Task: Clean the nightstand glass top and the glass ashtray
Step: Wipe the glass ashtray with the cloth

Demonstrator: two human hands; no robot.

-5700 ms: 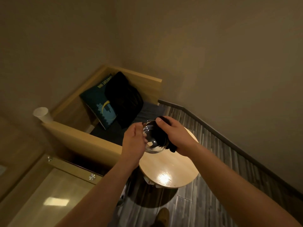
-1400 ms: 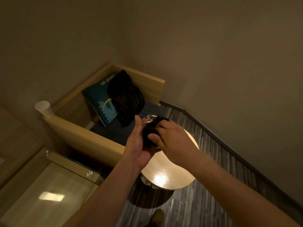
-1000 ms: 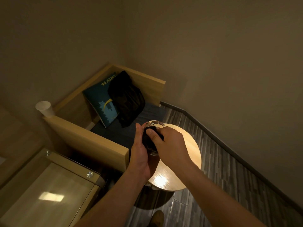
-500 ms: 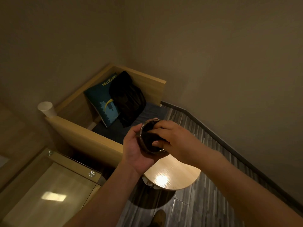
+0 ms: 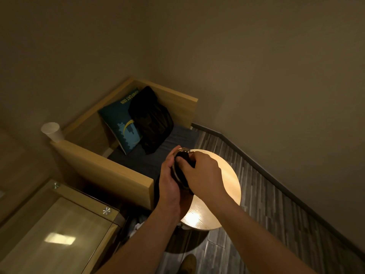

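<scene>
- Now the dark cloth (image 5: 186, 156) is stuffed inside the glass ashtray (image 5: 183, 149). A few seconds ago the bowl faced me and looked see-through, with the cloth round its back.
- My left hand (image 5: 169, 180) cups the ashtray from the side, its grip curled round the glass.
- My right hand (image 5: 203, 175) has its grip pinched on the cloth and pushes it into the bowl.
- The ashtray is up in the air, tipped on its side, above the round worktop (image 5: 225, 175) and not touching it.
- I think the inside is getting its wipe now. The nightstand glass top (image 5: 65, 230) sits down at the left, away from both hands.
- My hands hide most of the ashtray, so I only see a bit of shiny rim.
- The room is dim, so I cannot tell if the glass is clean yet.
</scene>
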